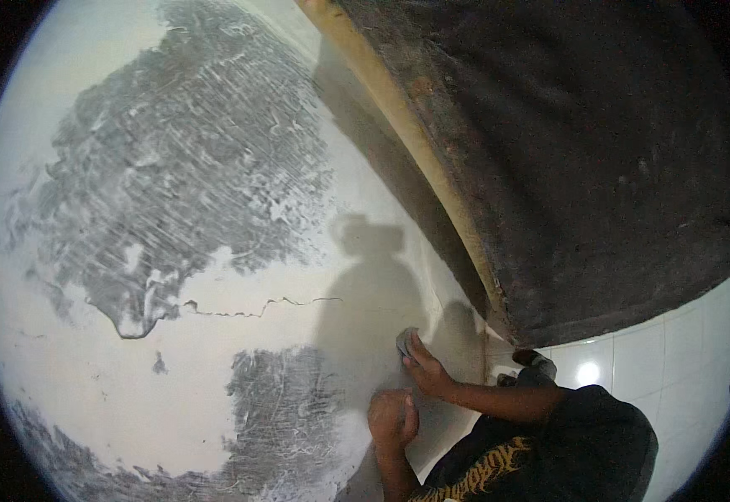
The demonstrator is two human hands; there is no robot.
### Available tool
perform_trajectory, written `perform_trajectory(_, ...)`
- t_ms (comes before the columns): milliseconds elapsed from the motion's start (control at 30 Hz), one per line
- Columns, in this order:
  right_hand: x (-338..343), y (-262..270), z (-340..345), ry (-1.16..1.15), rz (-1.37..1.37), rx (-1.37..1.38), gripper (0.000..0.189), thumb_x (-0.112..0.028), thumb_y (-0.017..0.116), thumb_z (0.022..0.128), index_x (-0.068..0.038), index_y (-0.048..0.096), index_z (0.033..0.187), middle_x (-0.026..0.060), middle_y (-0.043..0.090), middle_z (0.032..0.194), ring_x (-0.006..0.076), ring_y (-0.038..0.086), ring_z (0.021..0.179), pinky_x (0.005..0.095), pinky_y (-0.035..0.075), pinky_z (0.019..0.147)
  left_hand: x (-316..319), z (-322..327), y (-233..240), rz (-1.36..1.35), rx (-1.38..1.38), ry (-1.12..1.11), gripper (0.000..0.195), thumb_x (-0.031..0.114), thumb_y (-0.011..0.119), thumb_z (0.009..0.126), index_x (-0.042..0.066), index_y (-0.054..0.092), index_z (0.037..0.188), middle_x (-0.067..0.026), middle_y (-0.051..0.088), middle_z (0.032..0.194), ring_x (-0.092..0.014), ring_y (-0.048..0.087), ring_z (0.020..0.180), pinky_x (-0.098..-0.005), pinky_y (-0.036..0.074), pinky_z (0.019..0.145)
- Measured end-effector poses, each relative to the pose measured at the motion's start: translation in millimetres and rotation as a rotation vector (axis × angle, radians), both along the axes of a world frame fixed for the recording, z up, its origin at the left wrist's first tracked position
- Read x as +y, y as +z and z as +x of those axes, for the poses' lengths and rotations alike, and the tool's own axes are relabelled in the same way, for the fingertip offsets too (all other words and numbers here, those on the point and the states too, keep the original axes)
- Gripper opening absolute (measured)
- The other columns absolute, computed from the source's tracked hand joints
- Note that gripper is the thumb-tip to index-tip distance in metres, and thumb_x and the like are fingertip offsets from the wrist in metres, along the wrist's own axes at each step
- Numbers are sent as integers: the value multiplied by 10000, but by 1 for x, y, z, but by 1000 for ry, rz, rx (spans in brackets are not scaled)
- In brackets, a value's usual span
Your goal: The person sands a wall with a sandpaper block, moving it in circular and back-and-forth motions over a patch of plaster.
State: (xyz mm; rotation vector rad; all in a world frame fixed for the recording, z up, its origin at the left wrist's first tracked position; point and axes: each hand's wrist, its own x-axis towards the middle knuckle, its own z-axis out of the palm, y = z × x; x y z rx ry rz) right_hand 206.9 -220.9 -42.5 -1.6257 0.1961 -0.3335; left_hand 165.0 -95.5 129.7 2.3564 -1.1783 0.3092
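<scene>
My right hand (pixel 427 371) holds a small grey pad or folded piece (pixel 406 342), of a material I cannot tell, against the white wall (pixel 201 370). Just below it in the picture, my left hand (pixel 393 417) is curled into a fist at the wall, and no object shows in it. Rough grey patches mark the wall, a big one (pixel 195 144) at upper left and a smaller one (pixel 283 408) below. A thin, jagged crack (pixel 233 314) runs between them. My shadow falls on the wall around and above the hands.
A large dark, cloth-like panel (pixel 578 176) with a yellowish edge (pixel 430 157) fills the upper right and stands close to the wall. Glossy white floor tiles (pixel 634 364) show at the right. My feet (pixel 534 364) are near the panel's lower corner.
</scene>
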Motion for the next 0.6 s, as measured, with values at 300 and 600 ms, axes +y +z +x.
perform_trajectory(300,2,45,8,-19,122,254,667,-372,370,1052,52,175,1528,251,140,1605,337,134,1500,357,123,1213,-2,5,-6,-106,-78,-85,45,20,623,834,38,634,874,-127,679,850,-335,652,777,-441,500,717)
perform_trajectory(600,-8,-31,21,37,673,96,788,-526,387,1029,35,166,1536,207,199,1604,311,213,1475,373,201,1189,0,-1,-4,-62,55,18,78,93,626,866,90,692,906,-130,693,875,-345,658,783,-445,516,724)
